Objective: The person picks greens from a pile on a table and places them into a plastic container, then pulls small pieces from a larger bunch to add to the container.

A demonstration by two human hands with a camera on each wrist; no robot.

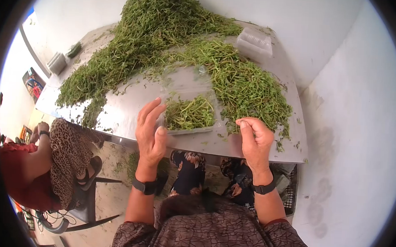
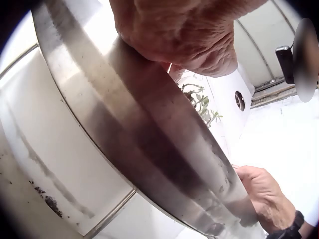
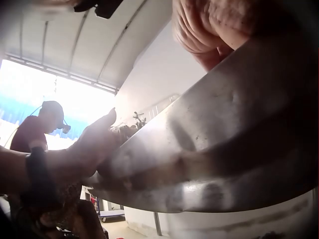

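A clear plastic box (image 1: 192,131) holding leafy green stems (image 1: 190,113) sits near the front edge of the metal table. Its transparent lid (image 1: 189,81) stands folded back behind it. At the box's left side is my left hand (image 1: 150,132), fingers raised and nearly straight, thumb apart, gripping nothing. My right hand (image 1: 257,141) hovers over the table edge to the right of the box, beside the right-hand heap of greens (image 1: 252,88). Its fingers curl in toward the thumb, and nothing shows between them. Both wrist views look from below the table edge, which hides the box.
A large mound of greens (image 1: 158,20) spreads over the back and left of the table (image 1: 123,105). Stacked clear boxes (image 1: 254,43) stand at back right, with more boxes (image 1: 57,63) at far left. Another person (image 1: 32,169) sits at the left, near a dark chair (image 1: 86,207).
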